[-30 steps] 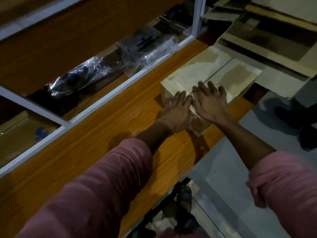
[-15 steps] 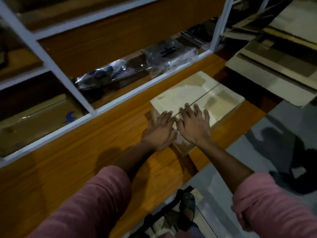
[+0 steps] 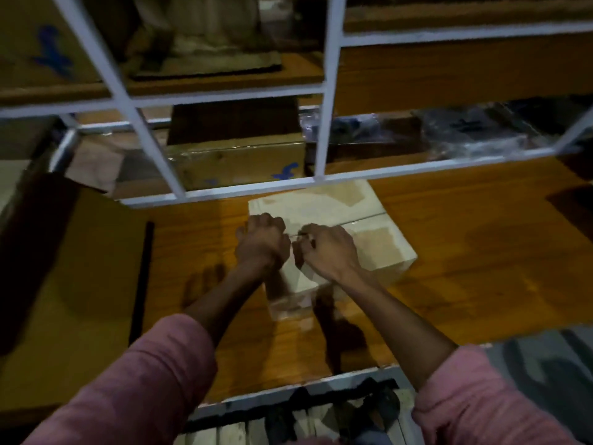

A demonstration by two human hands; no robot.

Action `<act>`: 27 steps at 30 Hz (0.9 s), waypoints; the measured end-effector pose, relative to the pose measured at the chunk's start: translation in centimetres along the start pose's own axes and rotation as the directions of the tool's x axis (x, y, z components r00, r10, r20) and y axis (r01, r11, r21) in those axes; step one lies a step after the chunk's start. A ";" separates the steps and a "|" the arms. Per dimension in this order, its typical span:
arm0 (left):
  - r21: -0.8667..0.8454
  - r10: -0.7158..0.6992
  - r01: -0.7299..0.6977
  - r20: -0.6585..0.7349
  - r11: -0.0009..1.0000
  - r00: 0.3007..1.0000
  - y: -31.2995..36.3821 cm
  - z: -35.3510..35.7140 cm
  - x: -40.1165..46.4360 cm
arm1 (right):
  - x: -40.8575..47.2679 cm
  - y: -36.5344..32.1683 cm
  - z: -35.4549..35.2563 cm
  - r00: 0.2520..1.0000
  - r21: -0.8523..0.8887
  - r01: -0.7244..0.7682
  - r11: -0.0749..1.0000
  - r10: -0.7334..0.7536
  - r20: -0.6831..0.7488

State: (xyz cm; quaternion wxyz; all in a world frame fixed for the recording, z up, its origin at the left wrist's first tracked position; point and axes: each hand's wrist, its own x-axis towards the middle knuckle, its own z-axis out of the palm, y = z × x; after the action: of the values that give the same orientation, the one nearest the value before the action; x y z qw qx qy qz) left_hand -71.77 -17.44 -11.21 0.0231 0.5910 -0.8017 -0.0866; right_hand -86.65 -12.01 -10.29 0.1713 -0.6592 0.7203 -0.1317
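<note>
In middle of frame, left hand and right hand had fingers curled tight, pinched box at top seam.

cams=1 | head: worn, wide-angle | faces forward and down | near, just above cardboard box on wooden shelf

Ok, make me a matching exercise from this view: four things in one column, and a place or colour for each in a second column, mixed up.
Things:
1. pale box
2. brown box with a blue mark
3. plastic-wrapped packet
4. sleeves

Place or colour:
A. pink
B. behind the white rail, centre
C. on the wooden top, under the left hand and right hand
D. behind the rail, far right

Pairs: 1-C, 2-B, 3-D, 4-A
</note>
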 end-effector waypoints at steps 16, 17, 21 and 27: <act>-0.205 -0.075 0.032 -0.208 0.978 0.975 -7.0 2.4 -1.1 | 2.2 4.3 0.2 0.988 -0.097 -0.154 0.983 0.151 -0.037; -0.230 -0.099 0.052 -0.198 0.972 0.975 -7.2 2.5 -0.9 | 2.3 4.1 0.3 0.987 -0.096 -0.160 0.982 0.158 -0.031; -0.344 -0.155 0.102 -0.129 0.933 0.979 -7.2 3.0 -0.7 | 1.5 4.2 0.3 0.987 -0.149 -0.156 0.977 0.149 -0.055; -0.273 -0.081 0.080 0.008 0.959 0.997 -7.2 2.6 -1.5 | 0.3 4.8 0.7 0.981 -0.160 -0.178 0.971 0.162 -0.104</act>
State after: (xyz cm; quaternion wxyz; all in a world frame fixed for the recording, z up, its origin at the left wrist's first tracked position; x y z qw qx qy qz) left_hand -64.92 -17.78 -14.87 0.1022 0.6145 -0.7573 -0.1960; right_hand -90.74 -11.84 -12.99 0.0929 -0.6006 0.7896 -0.0848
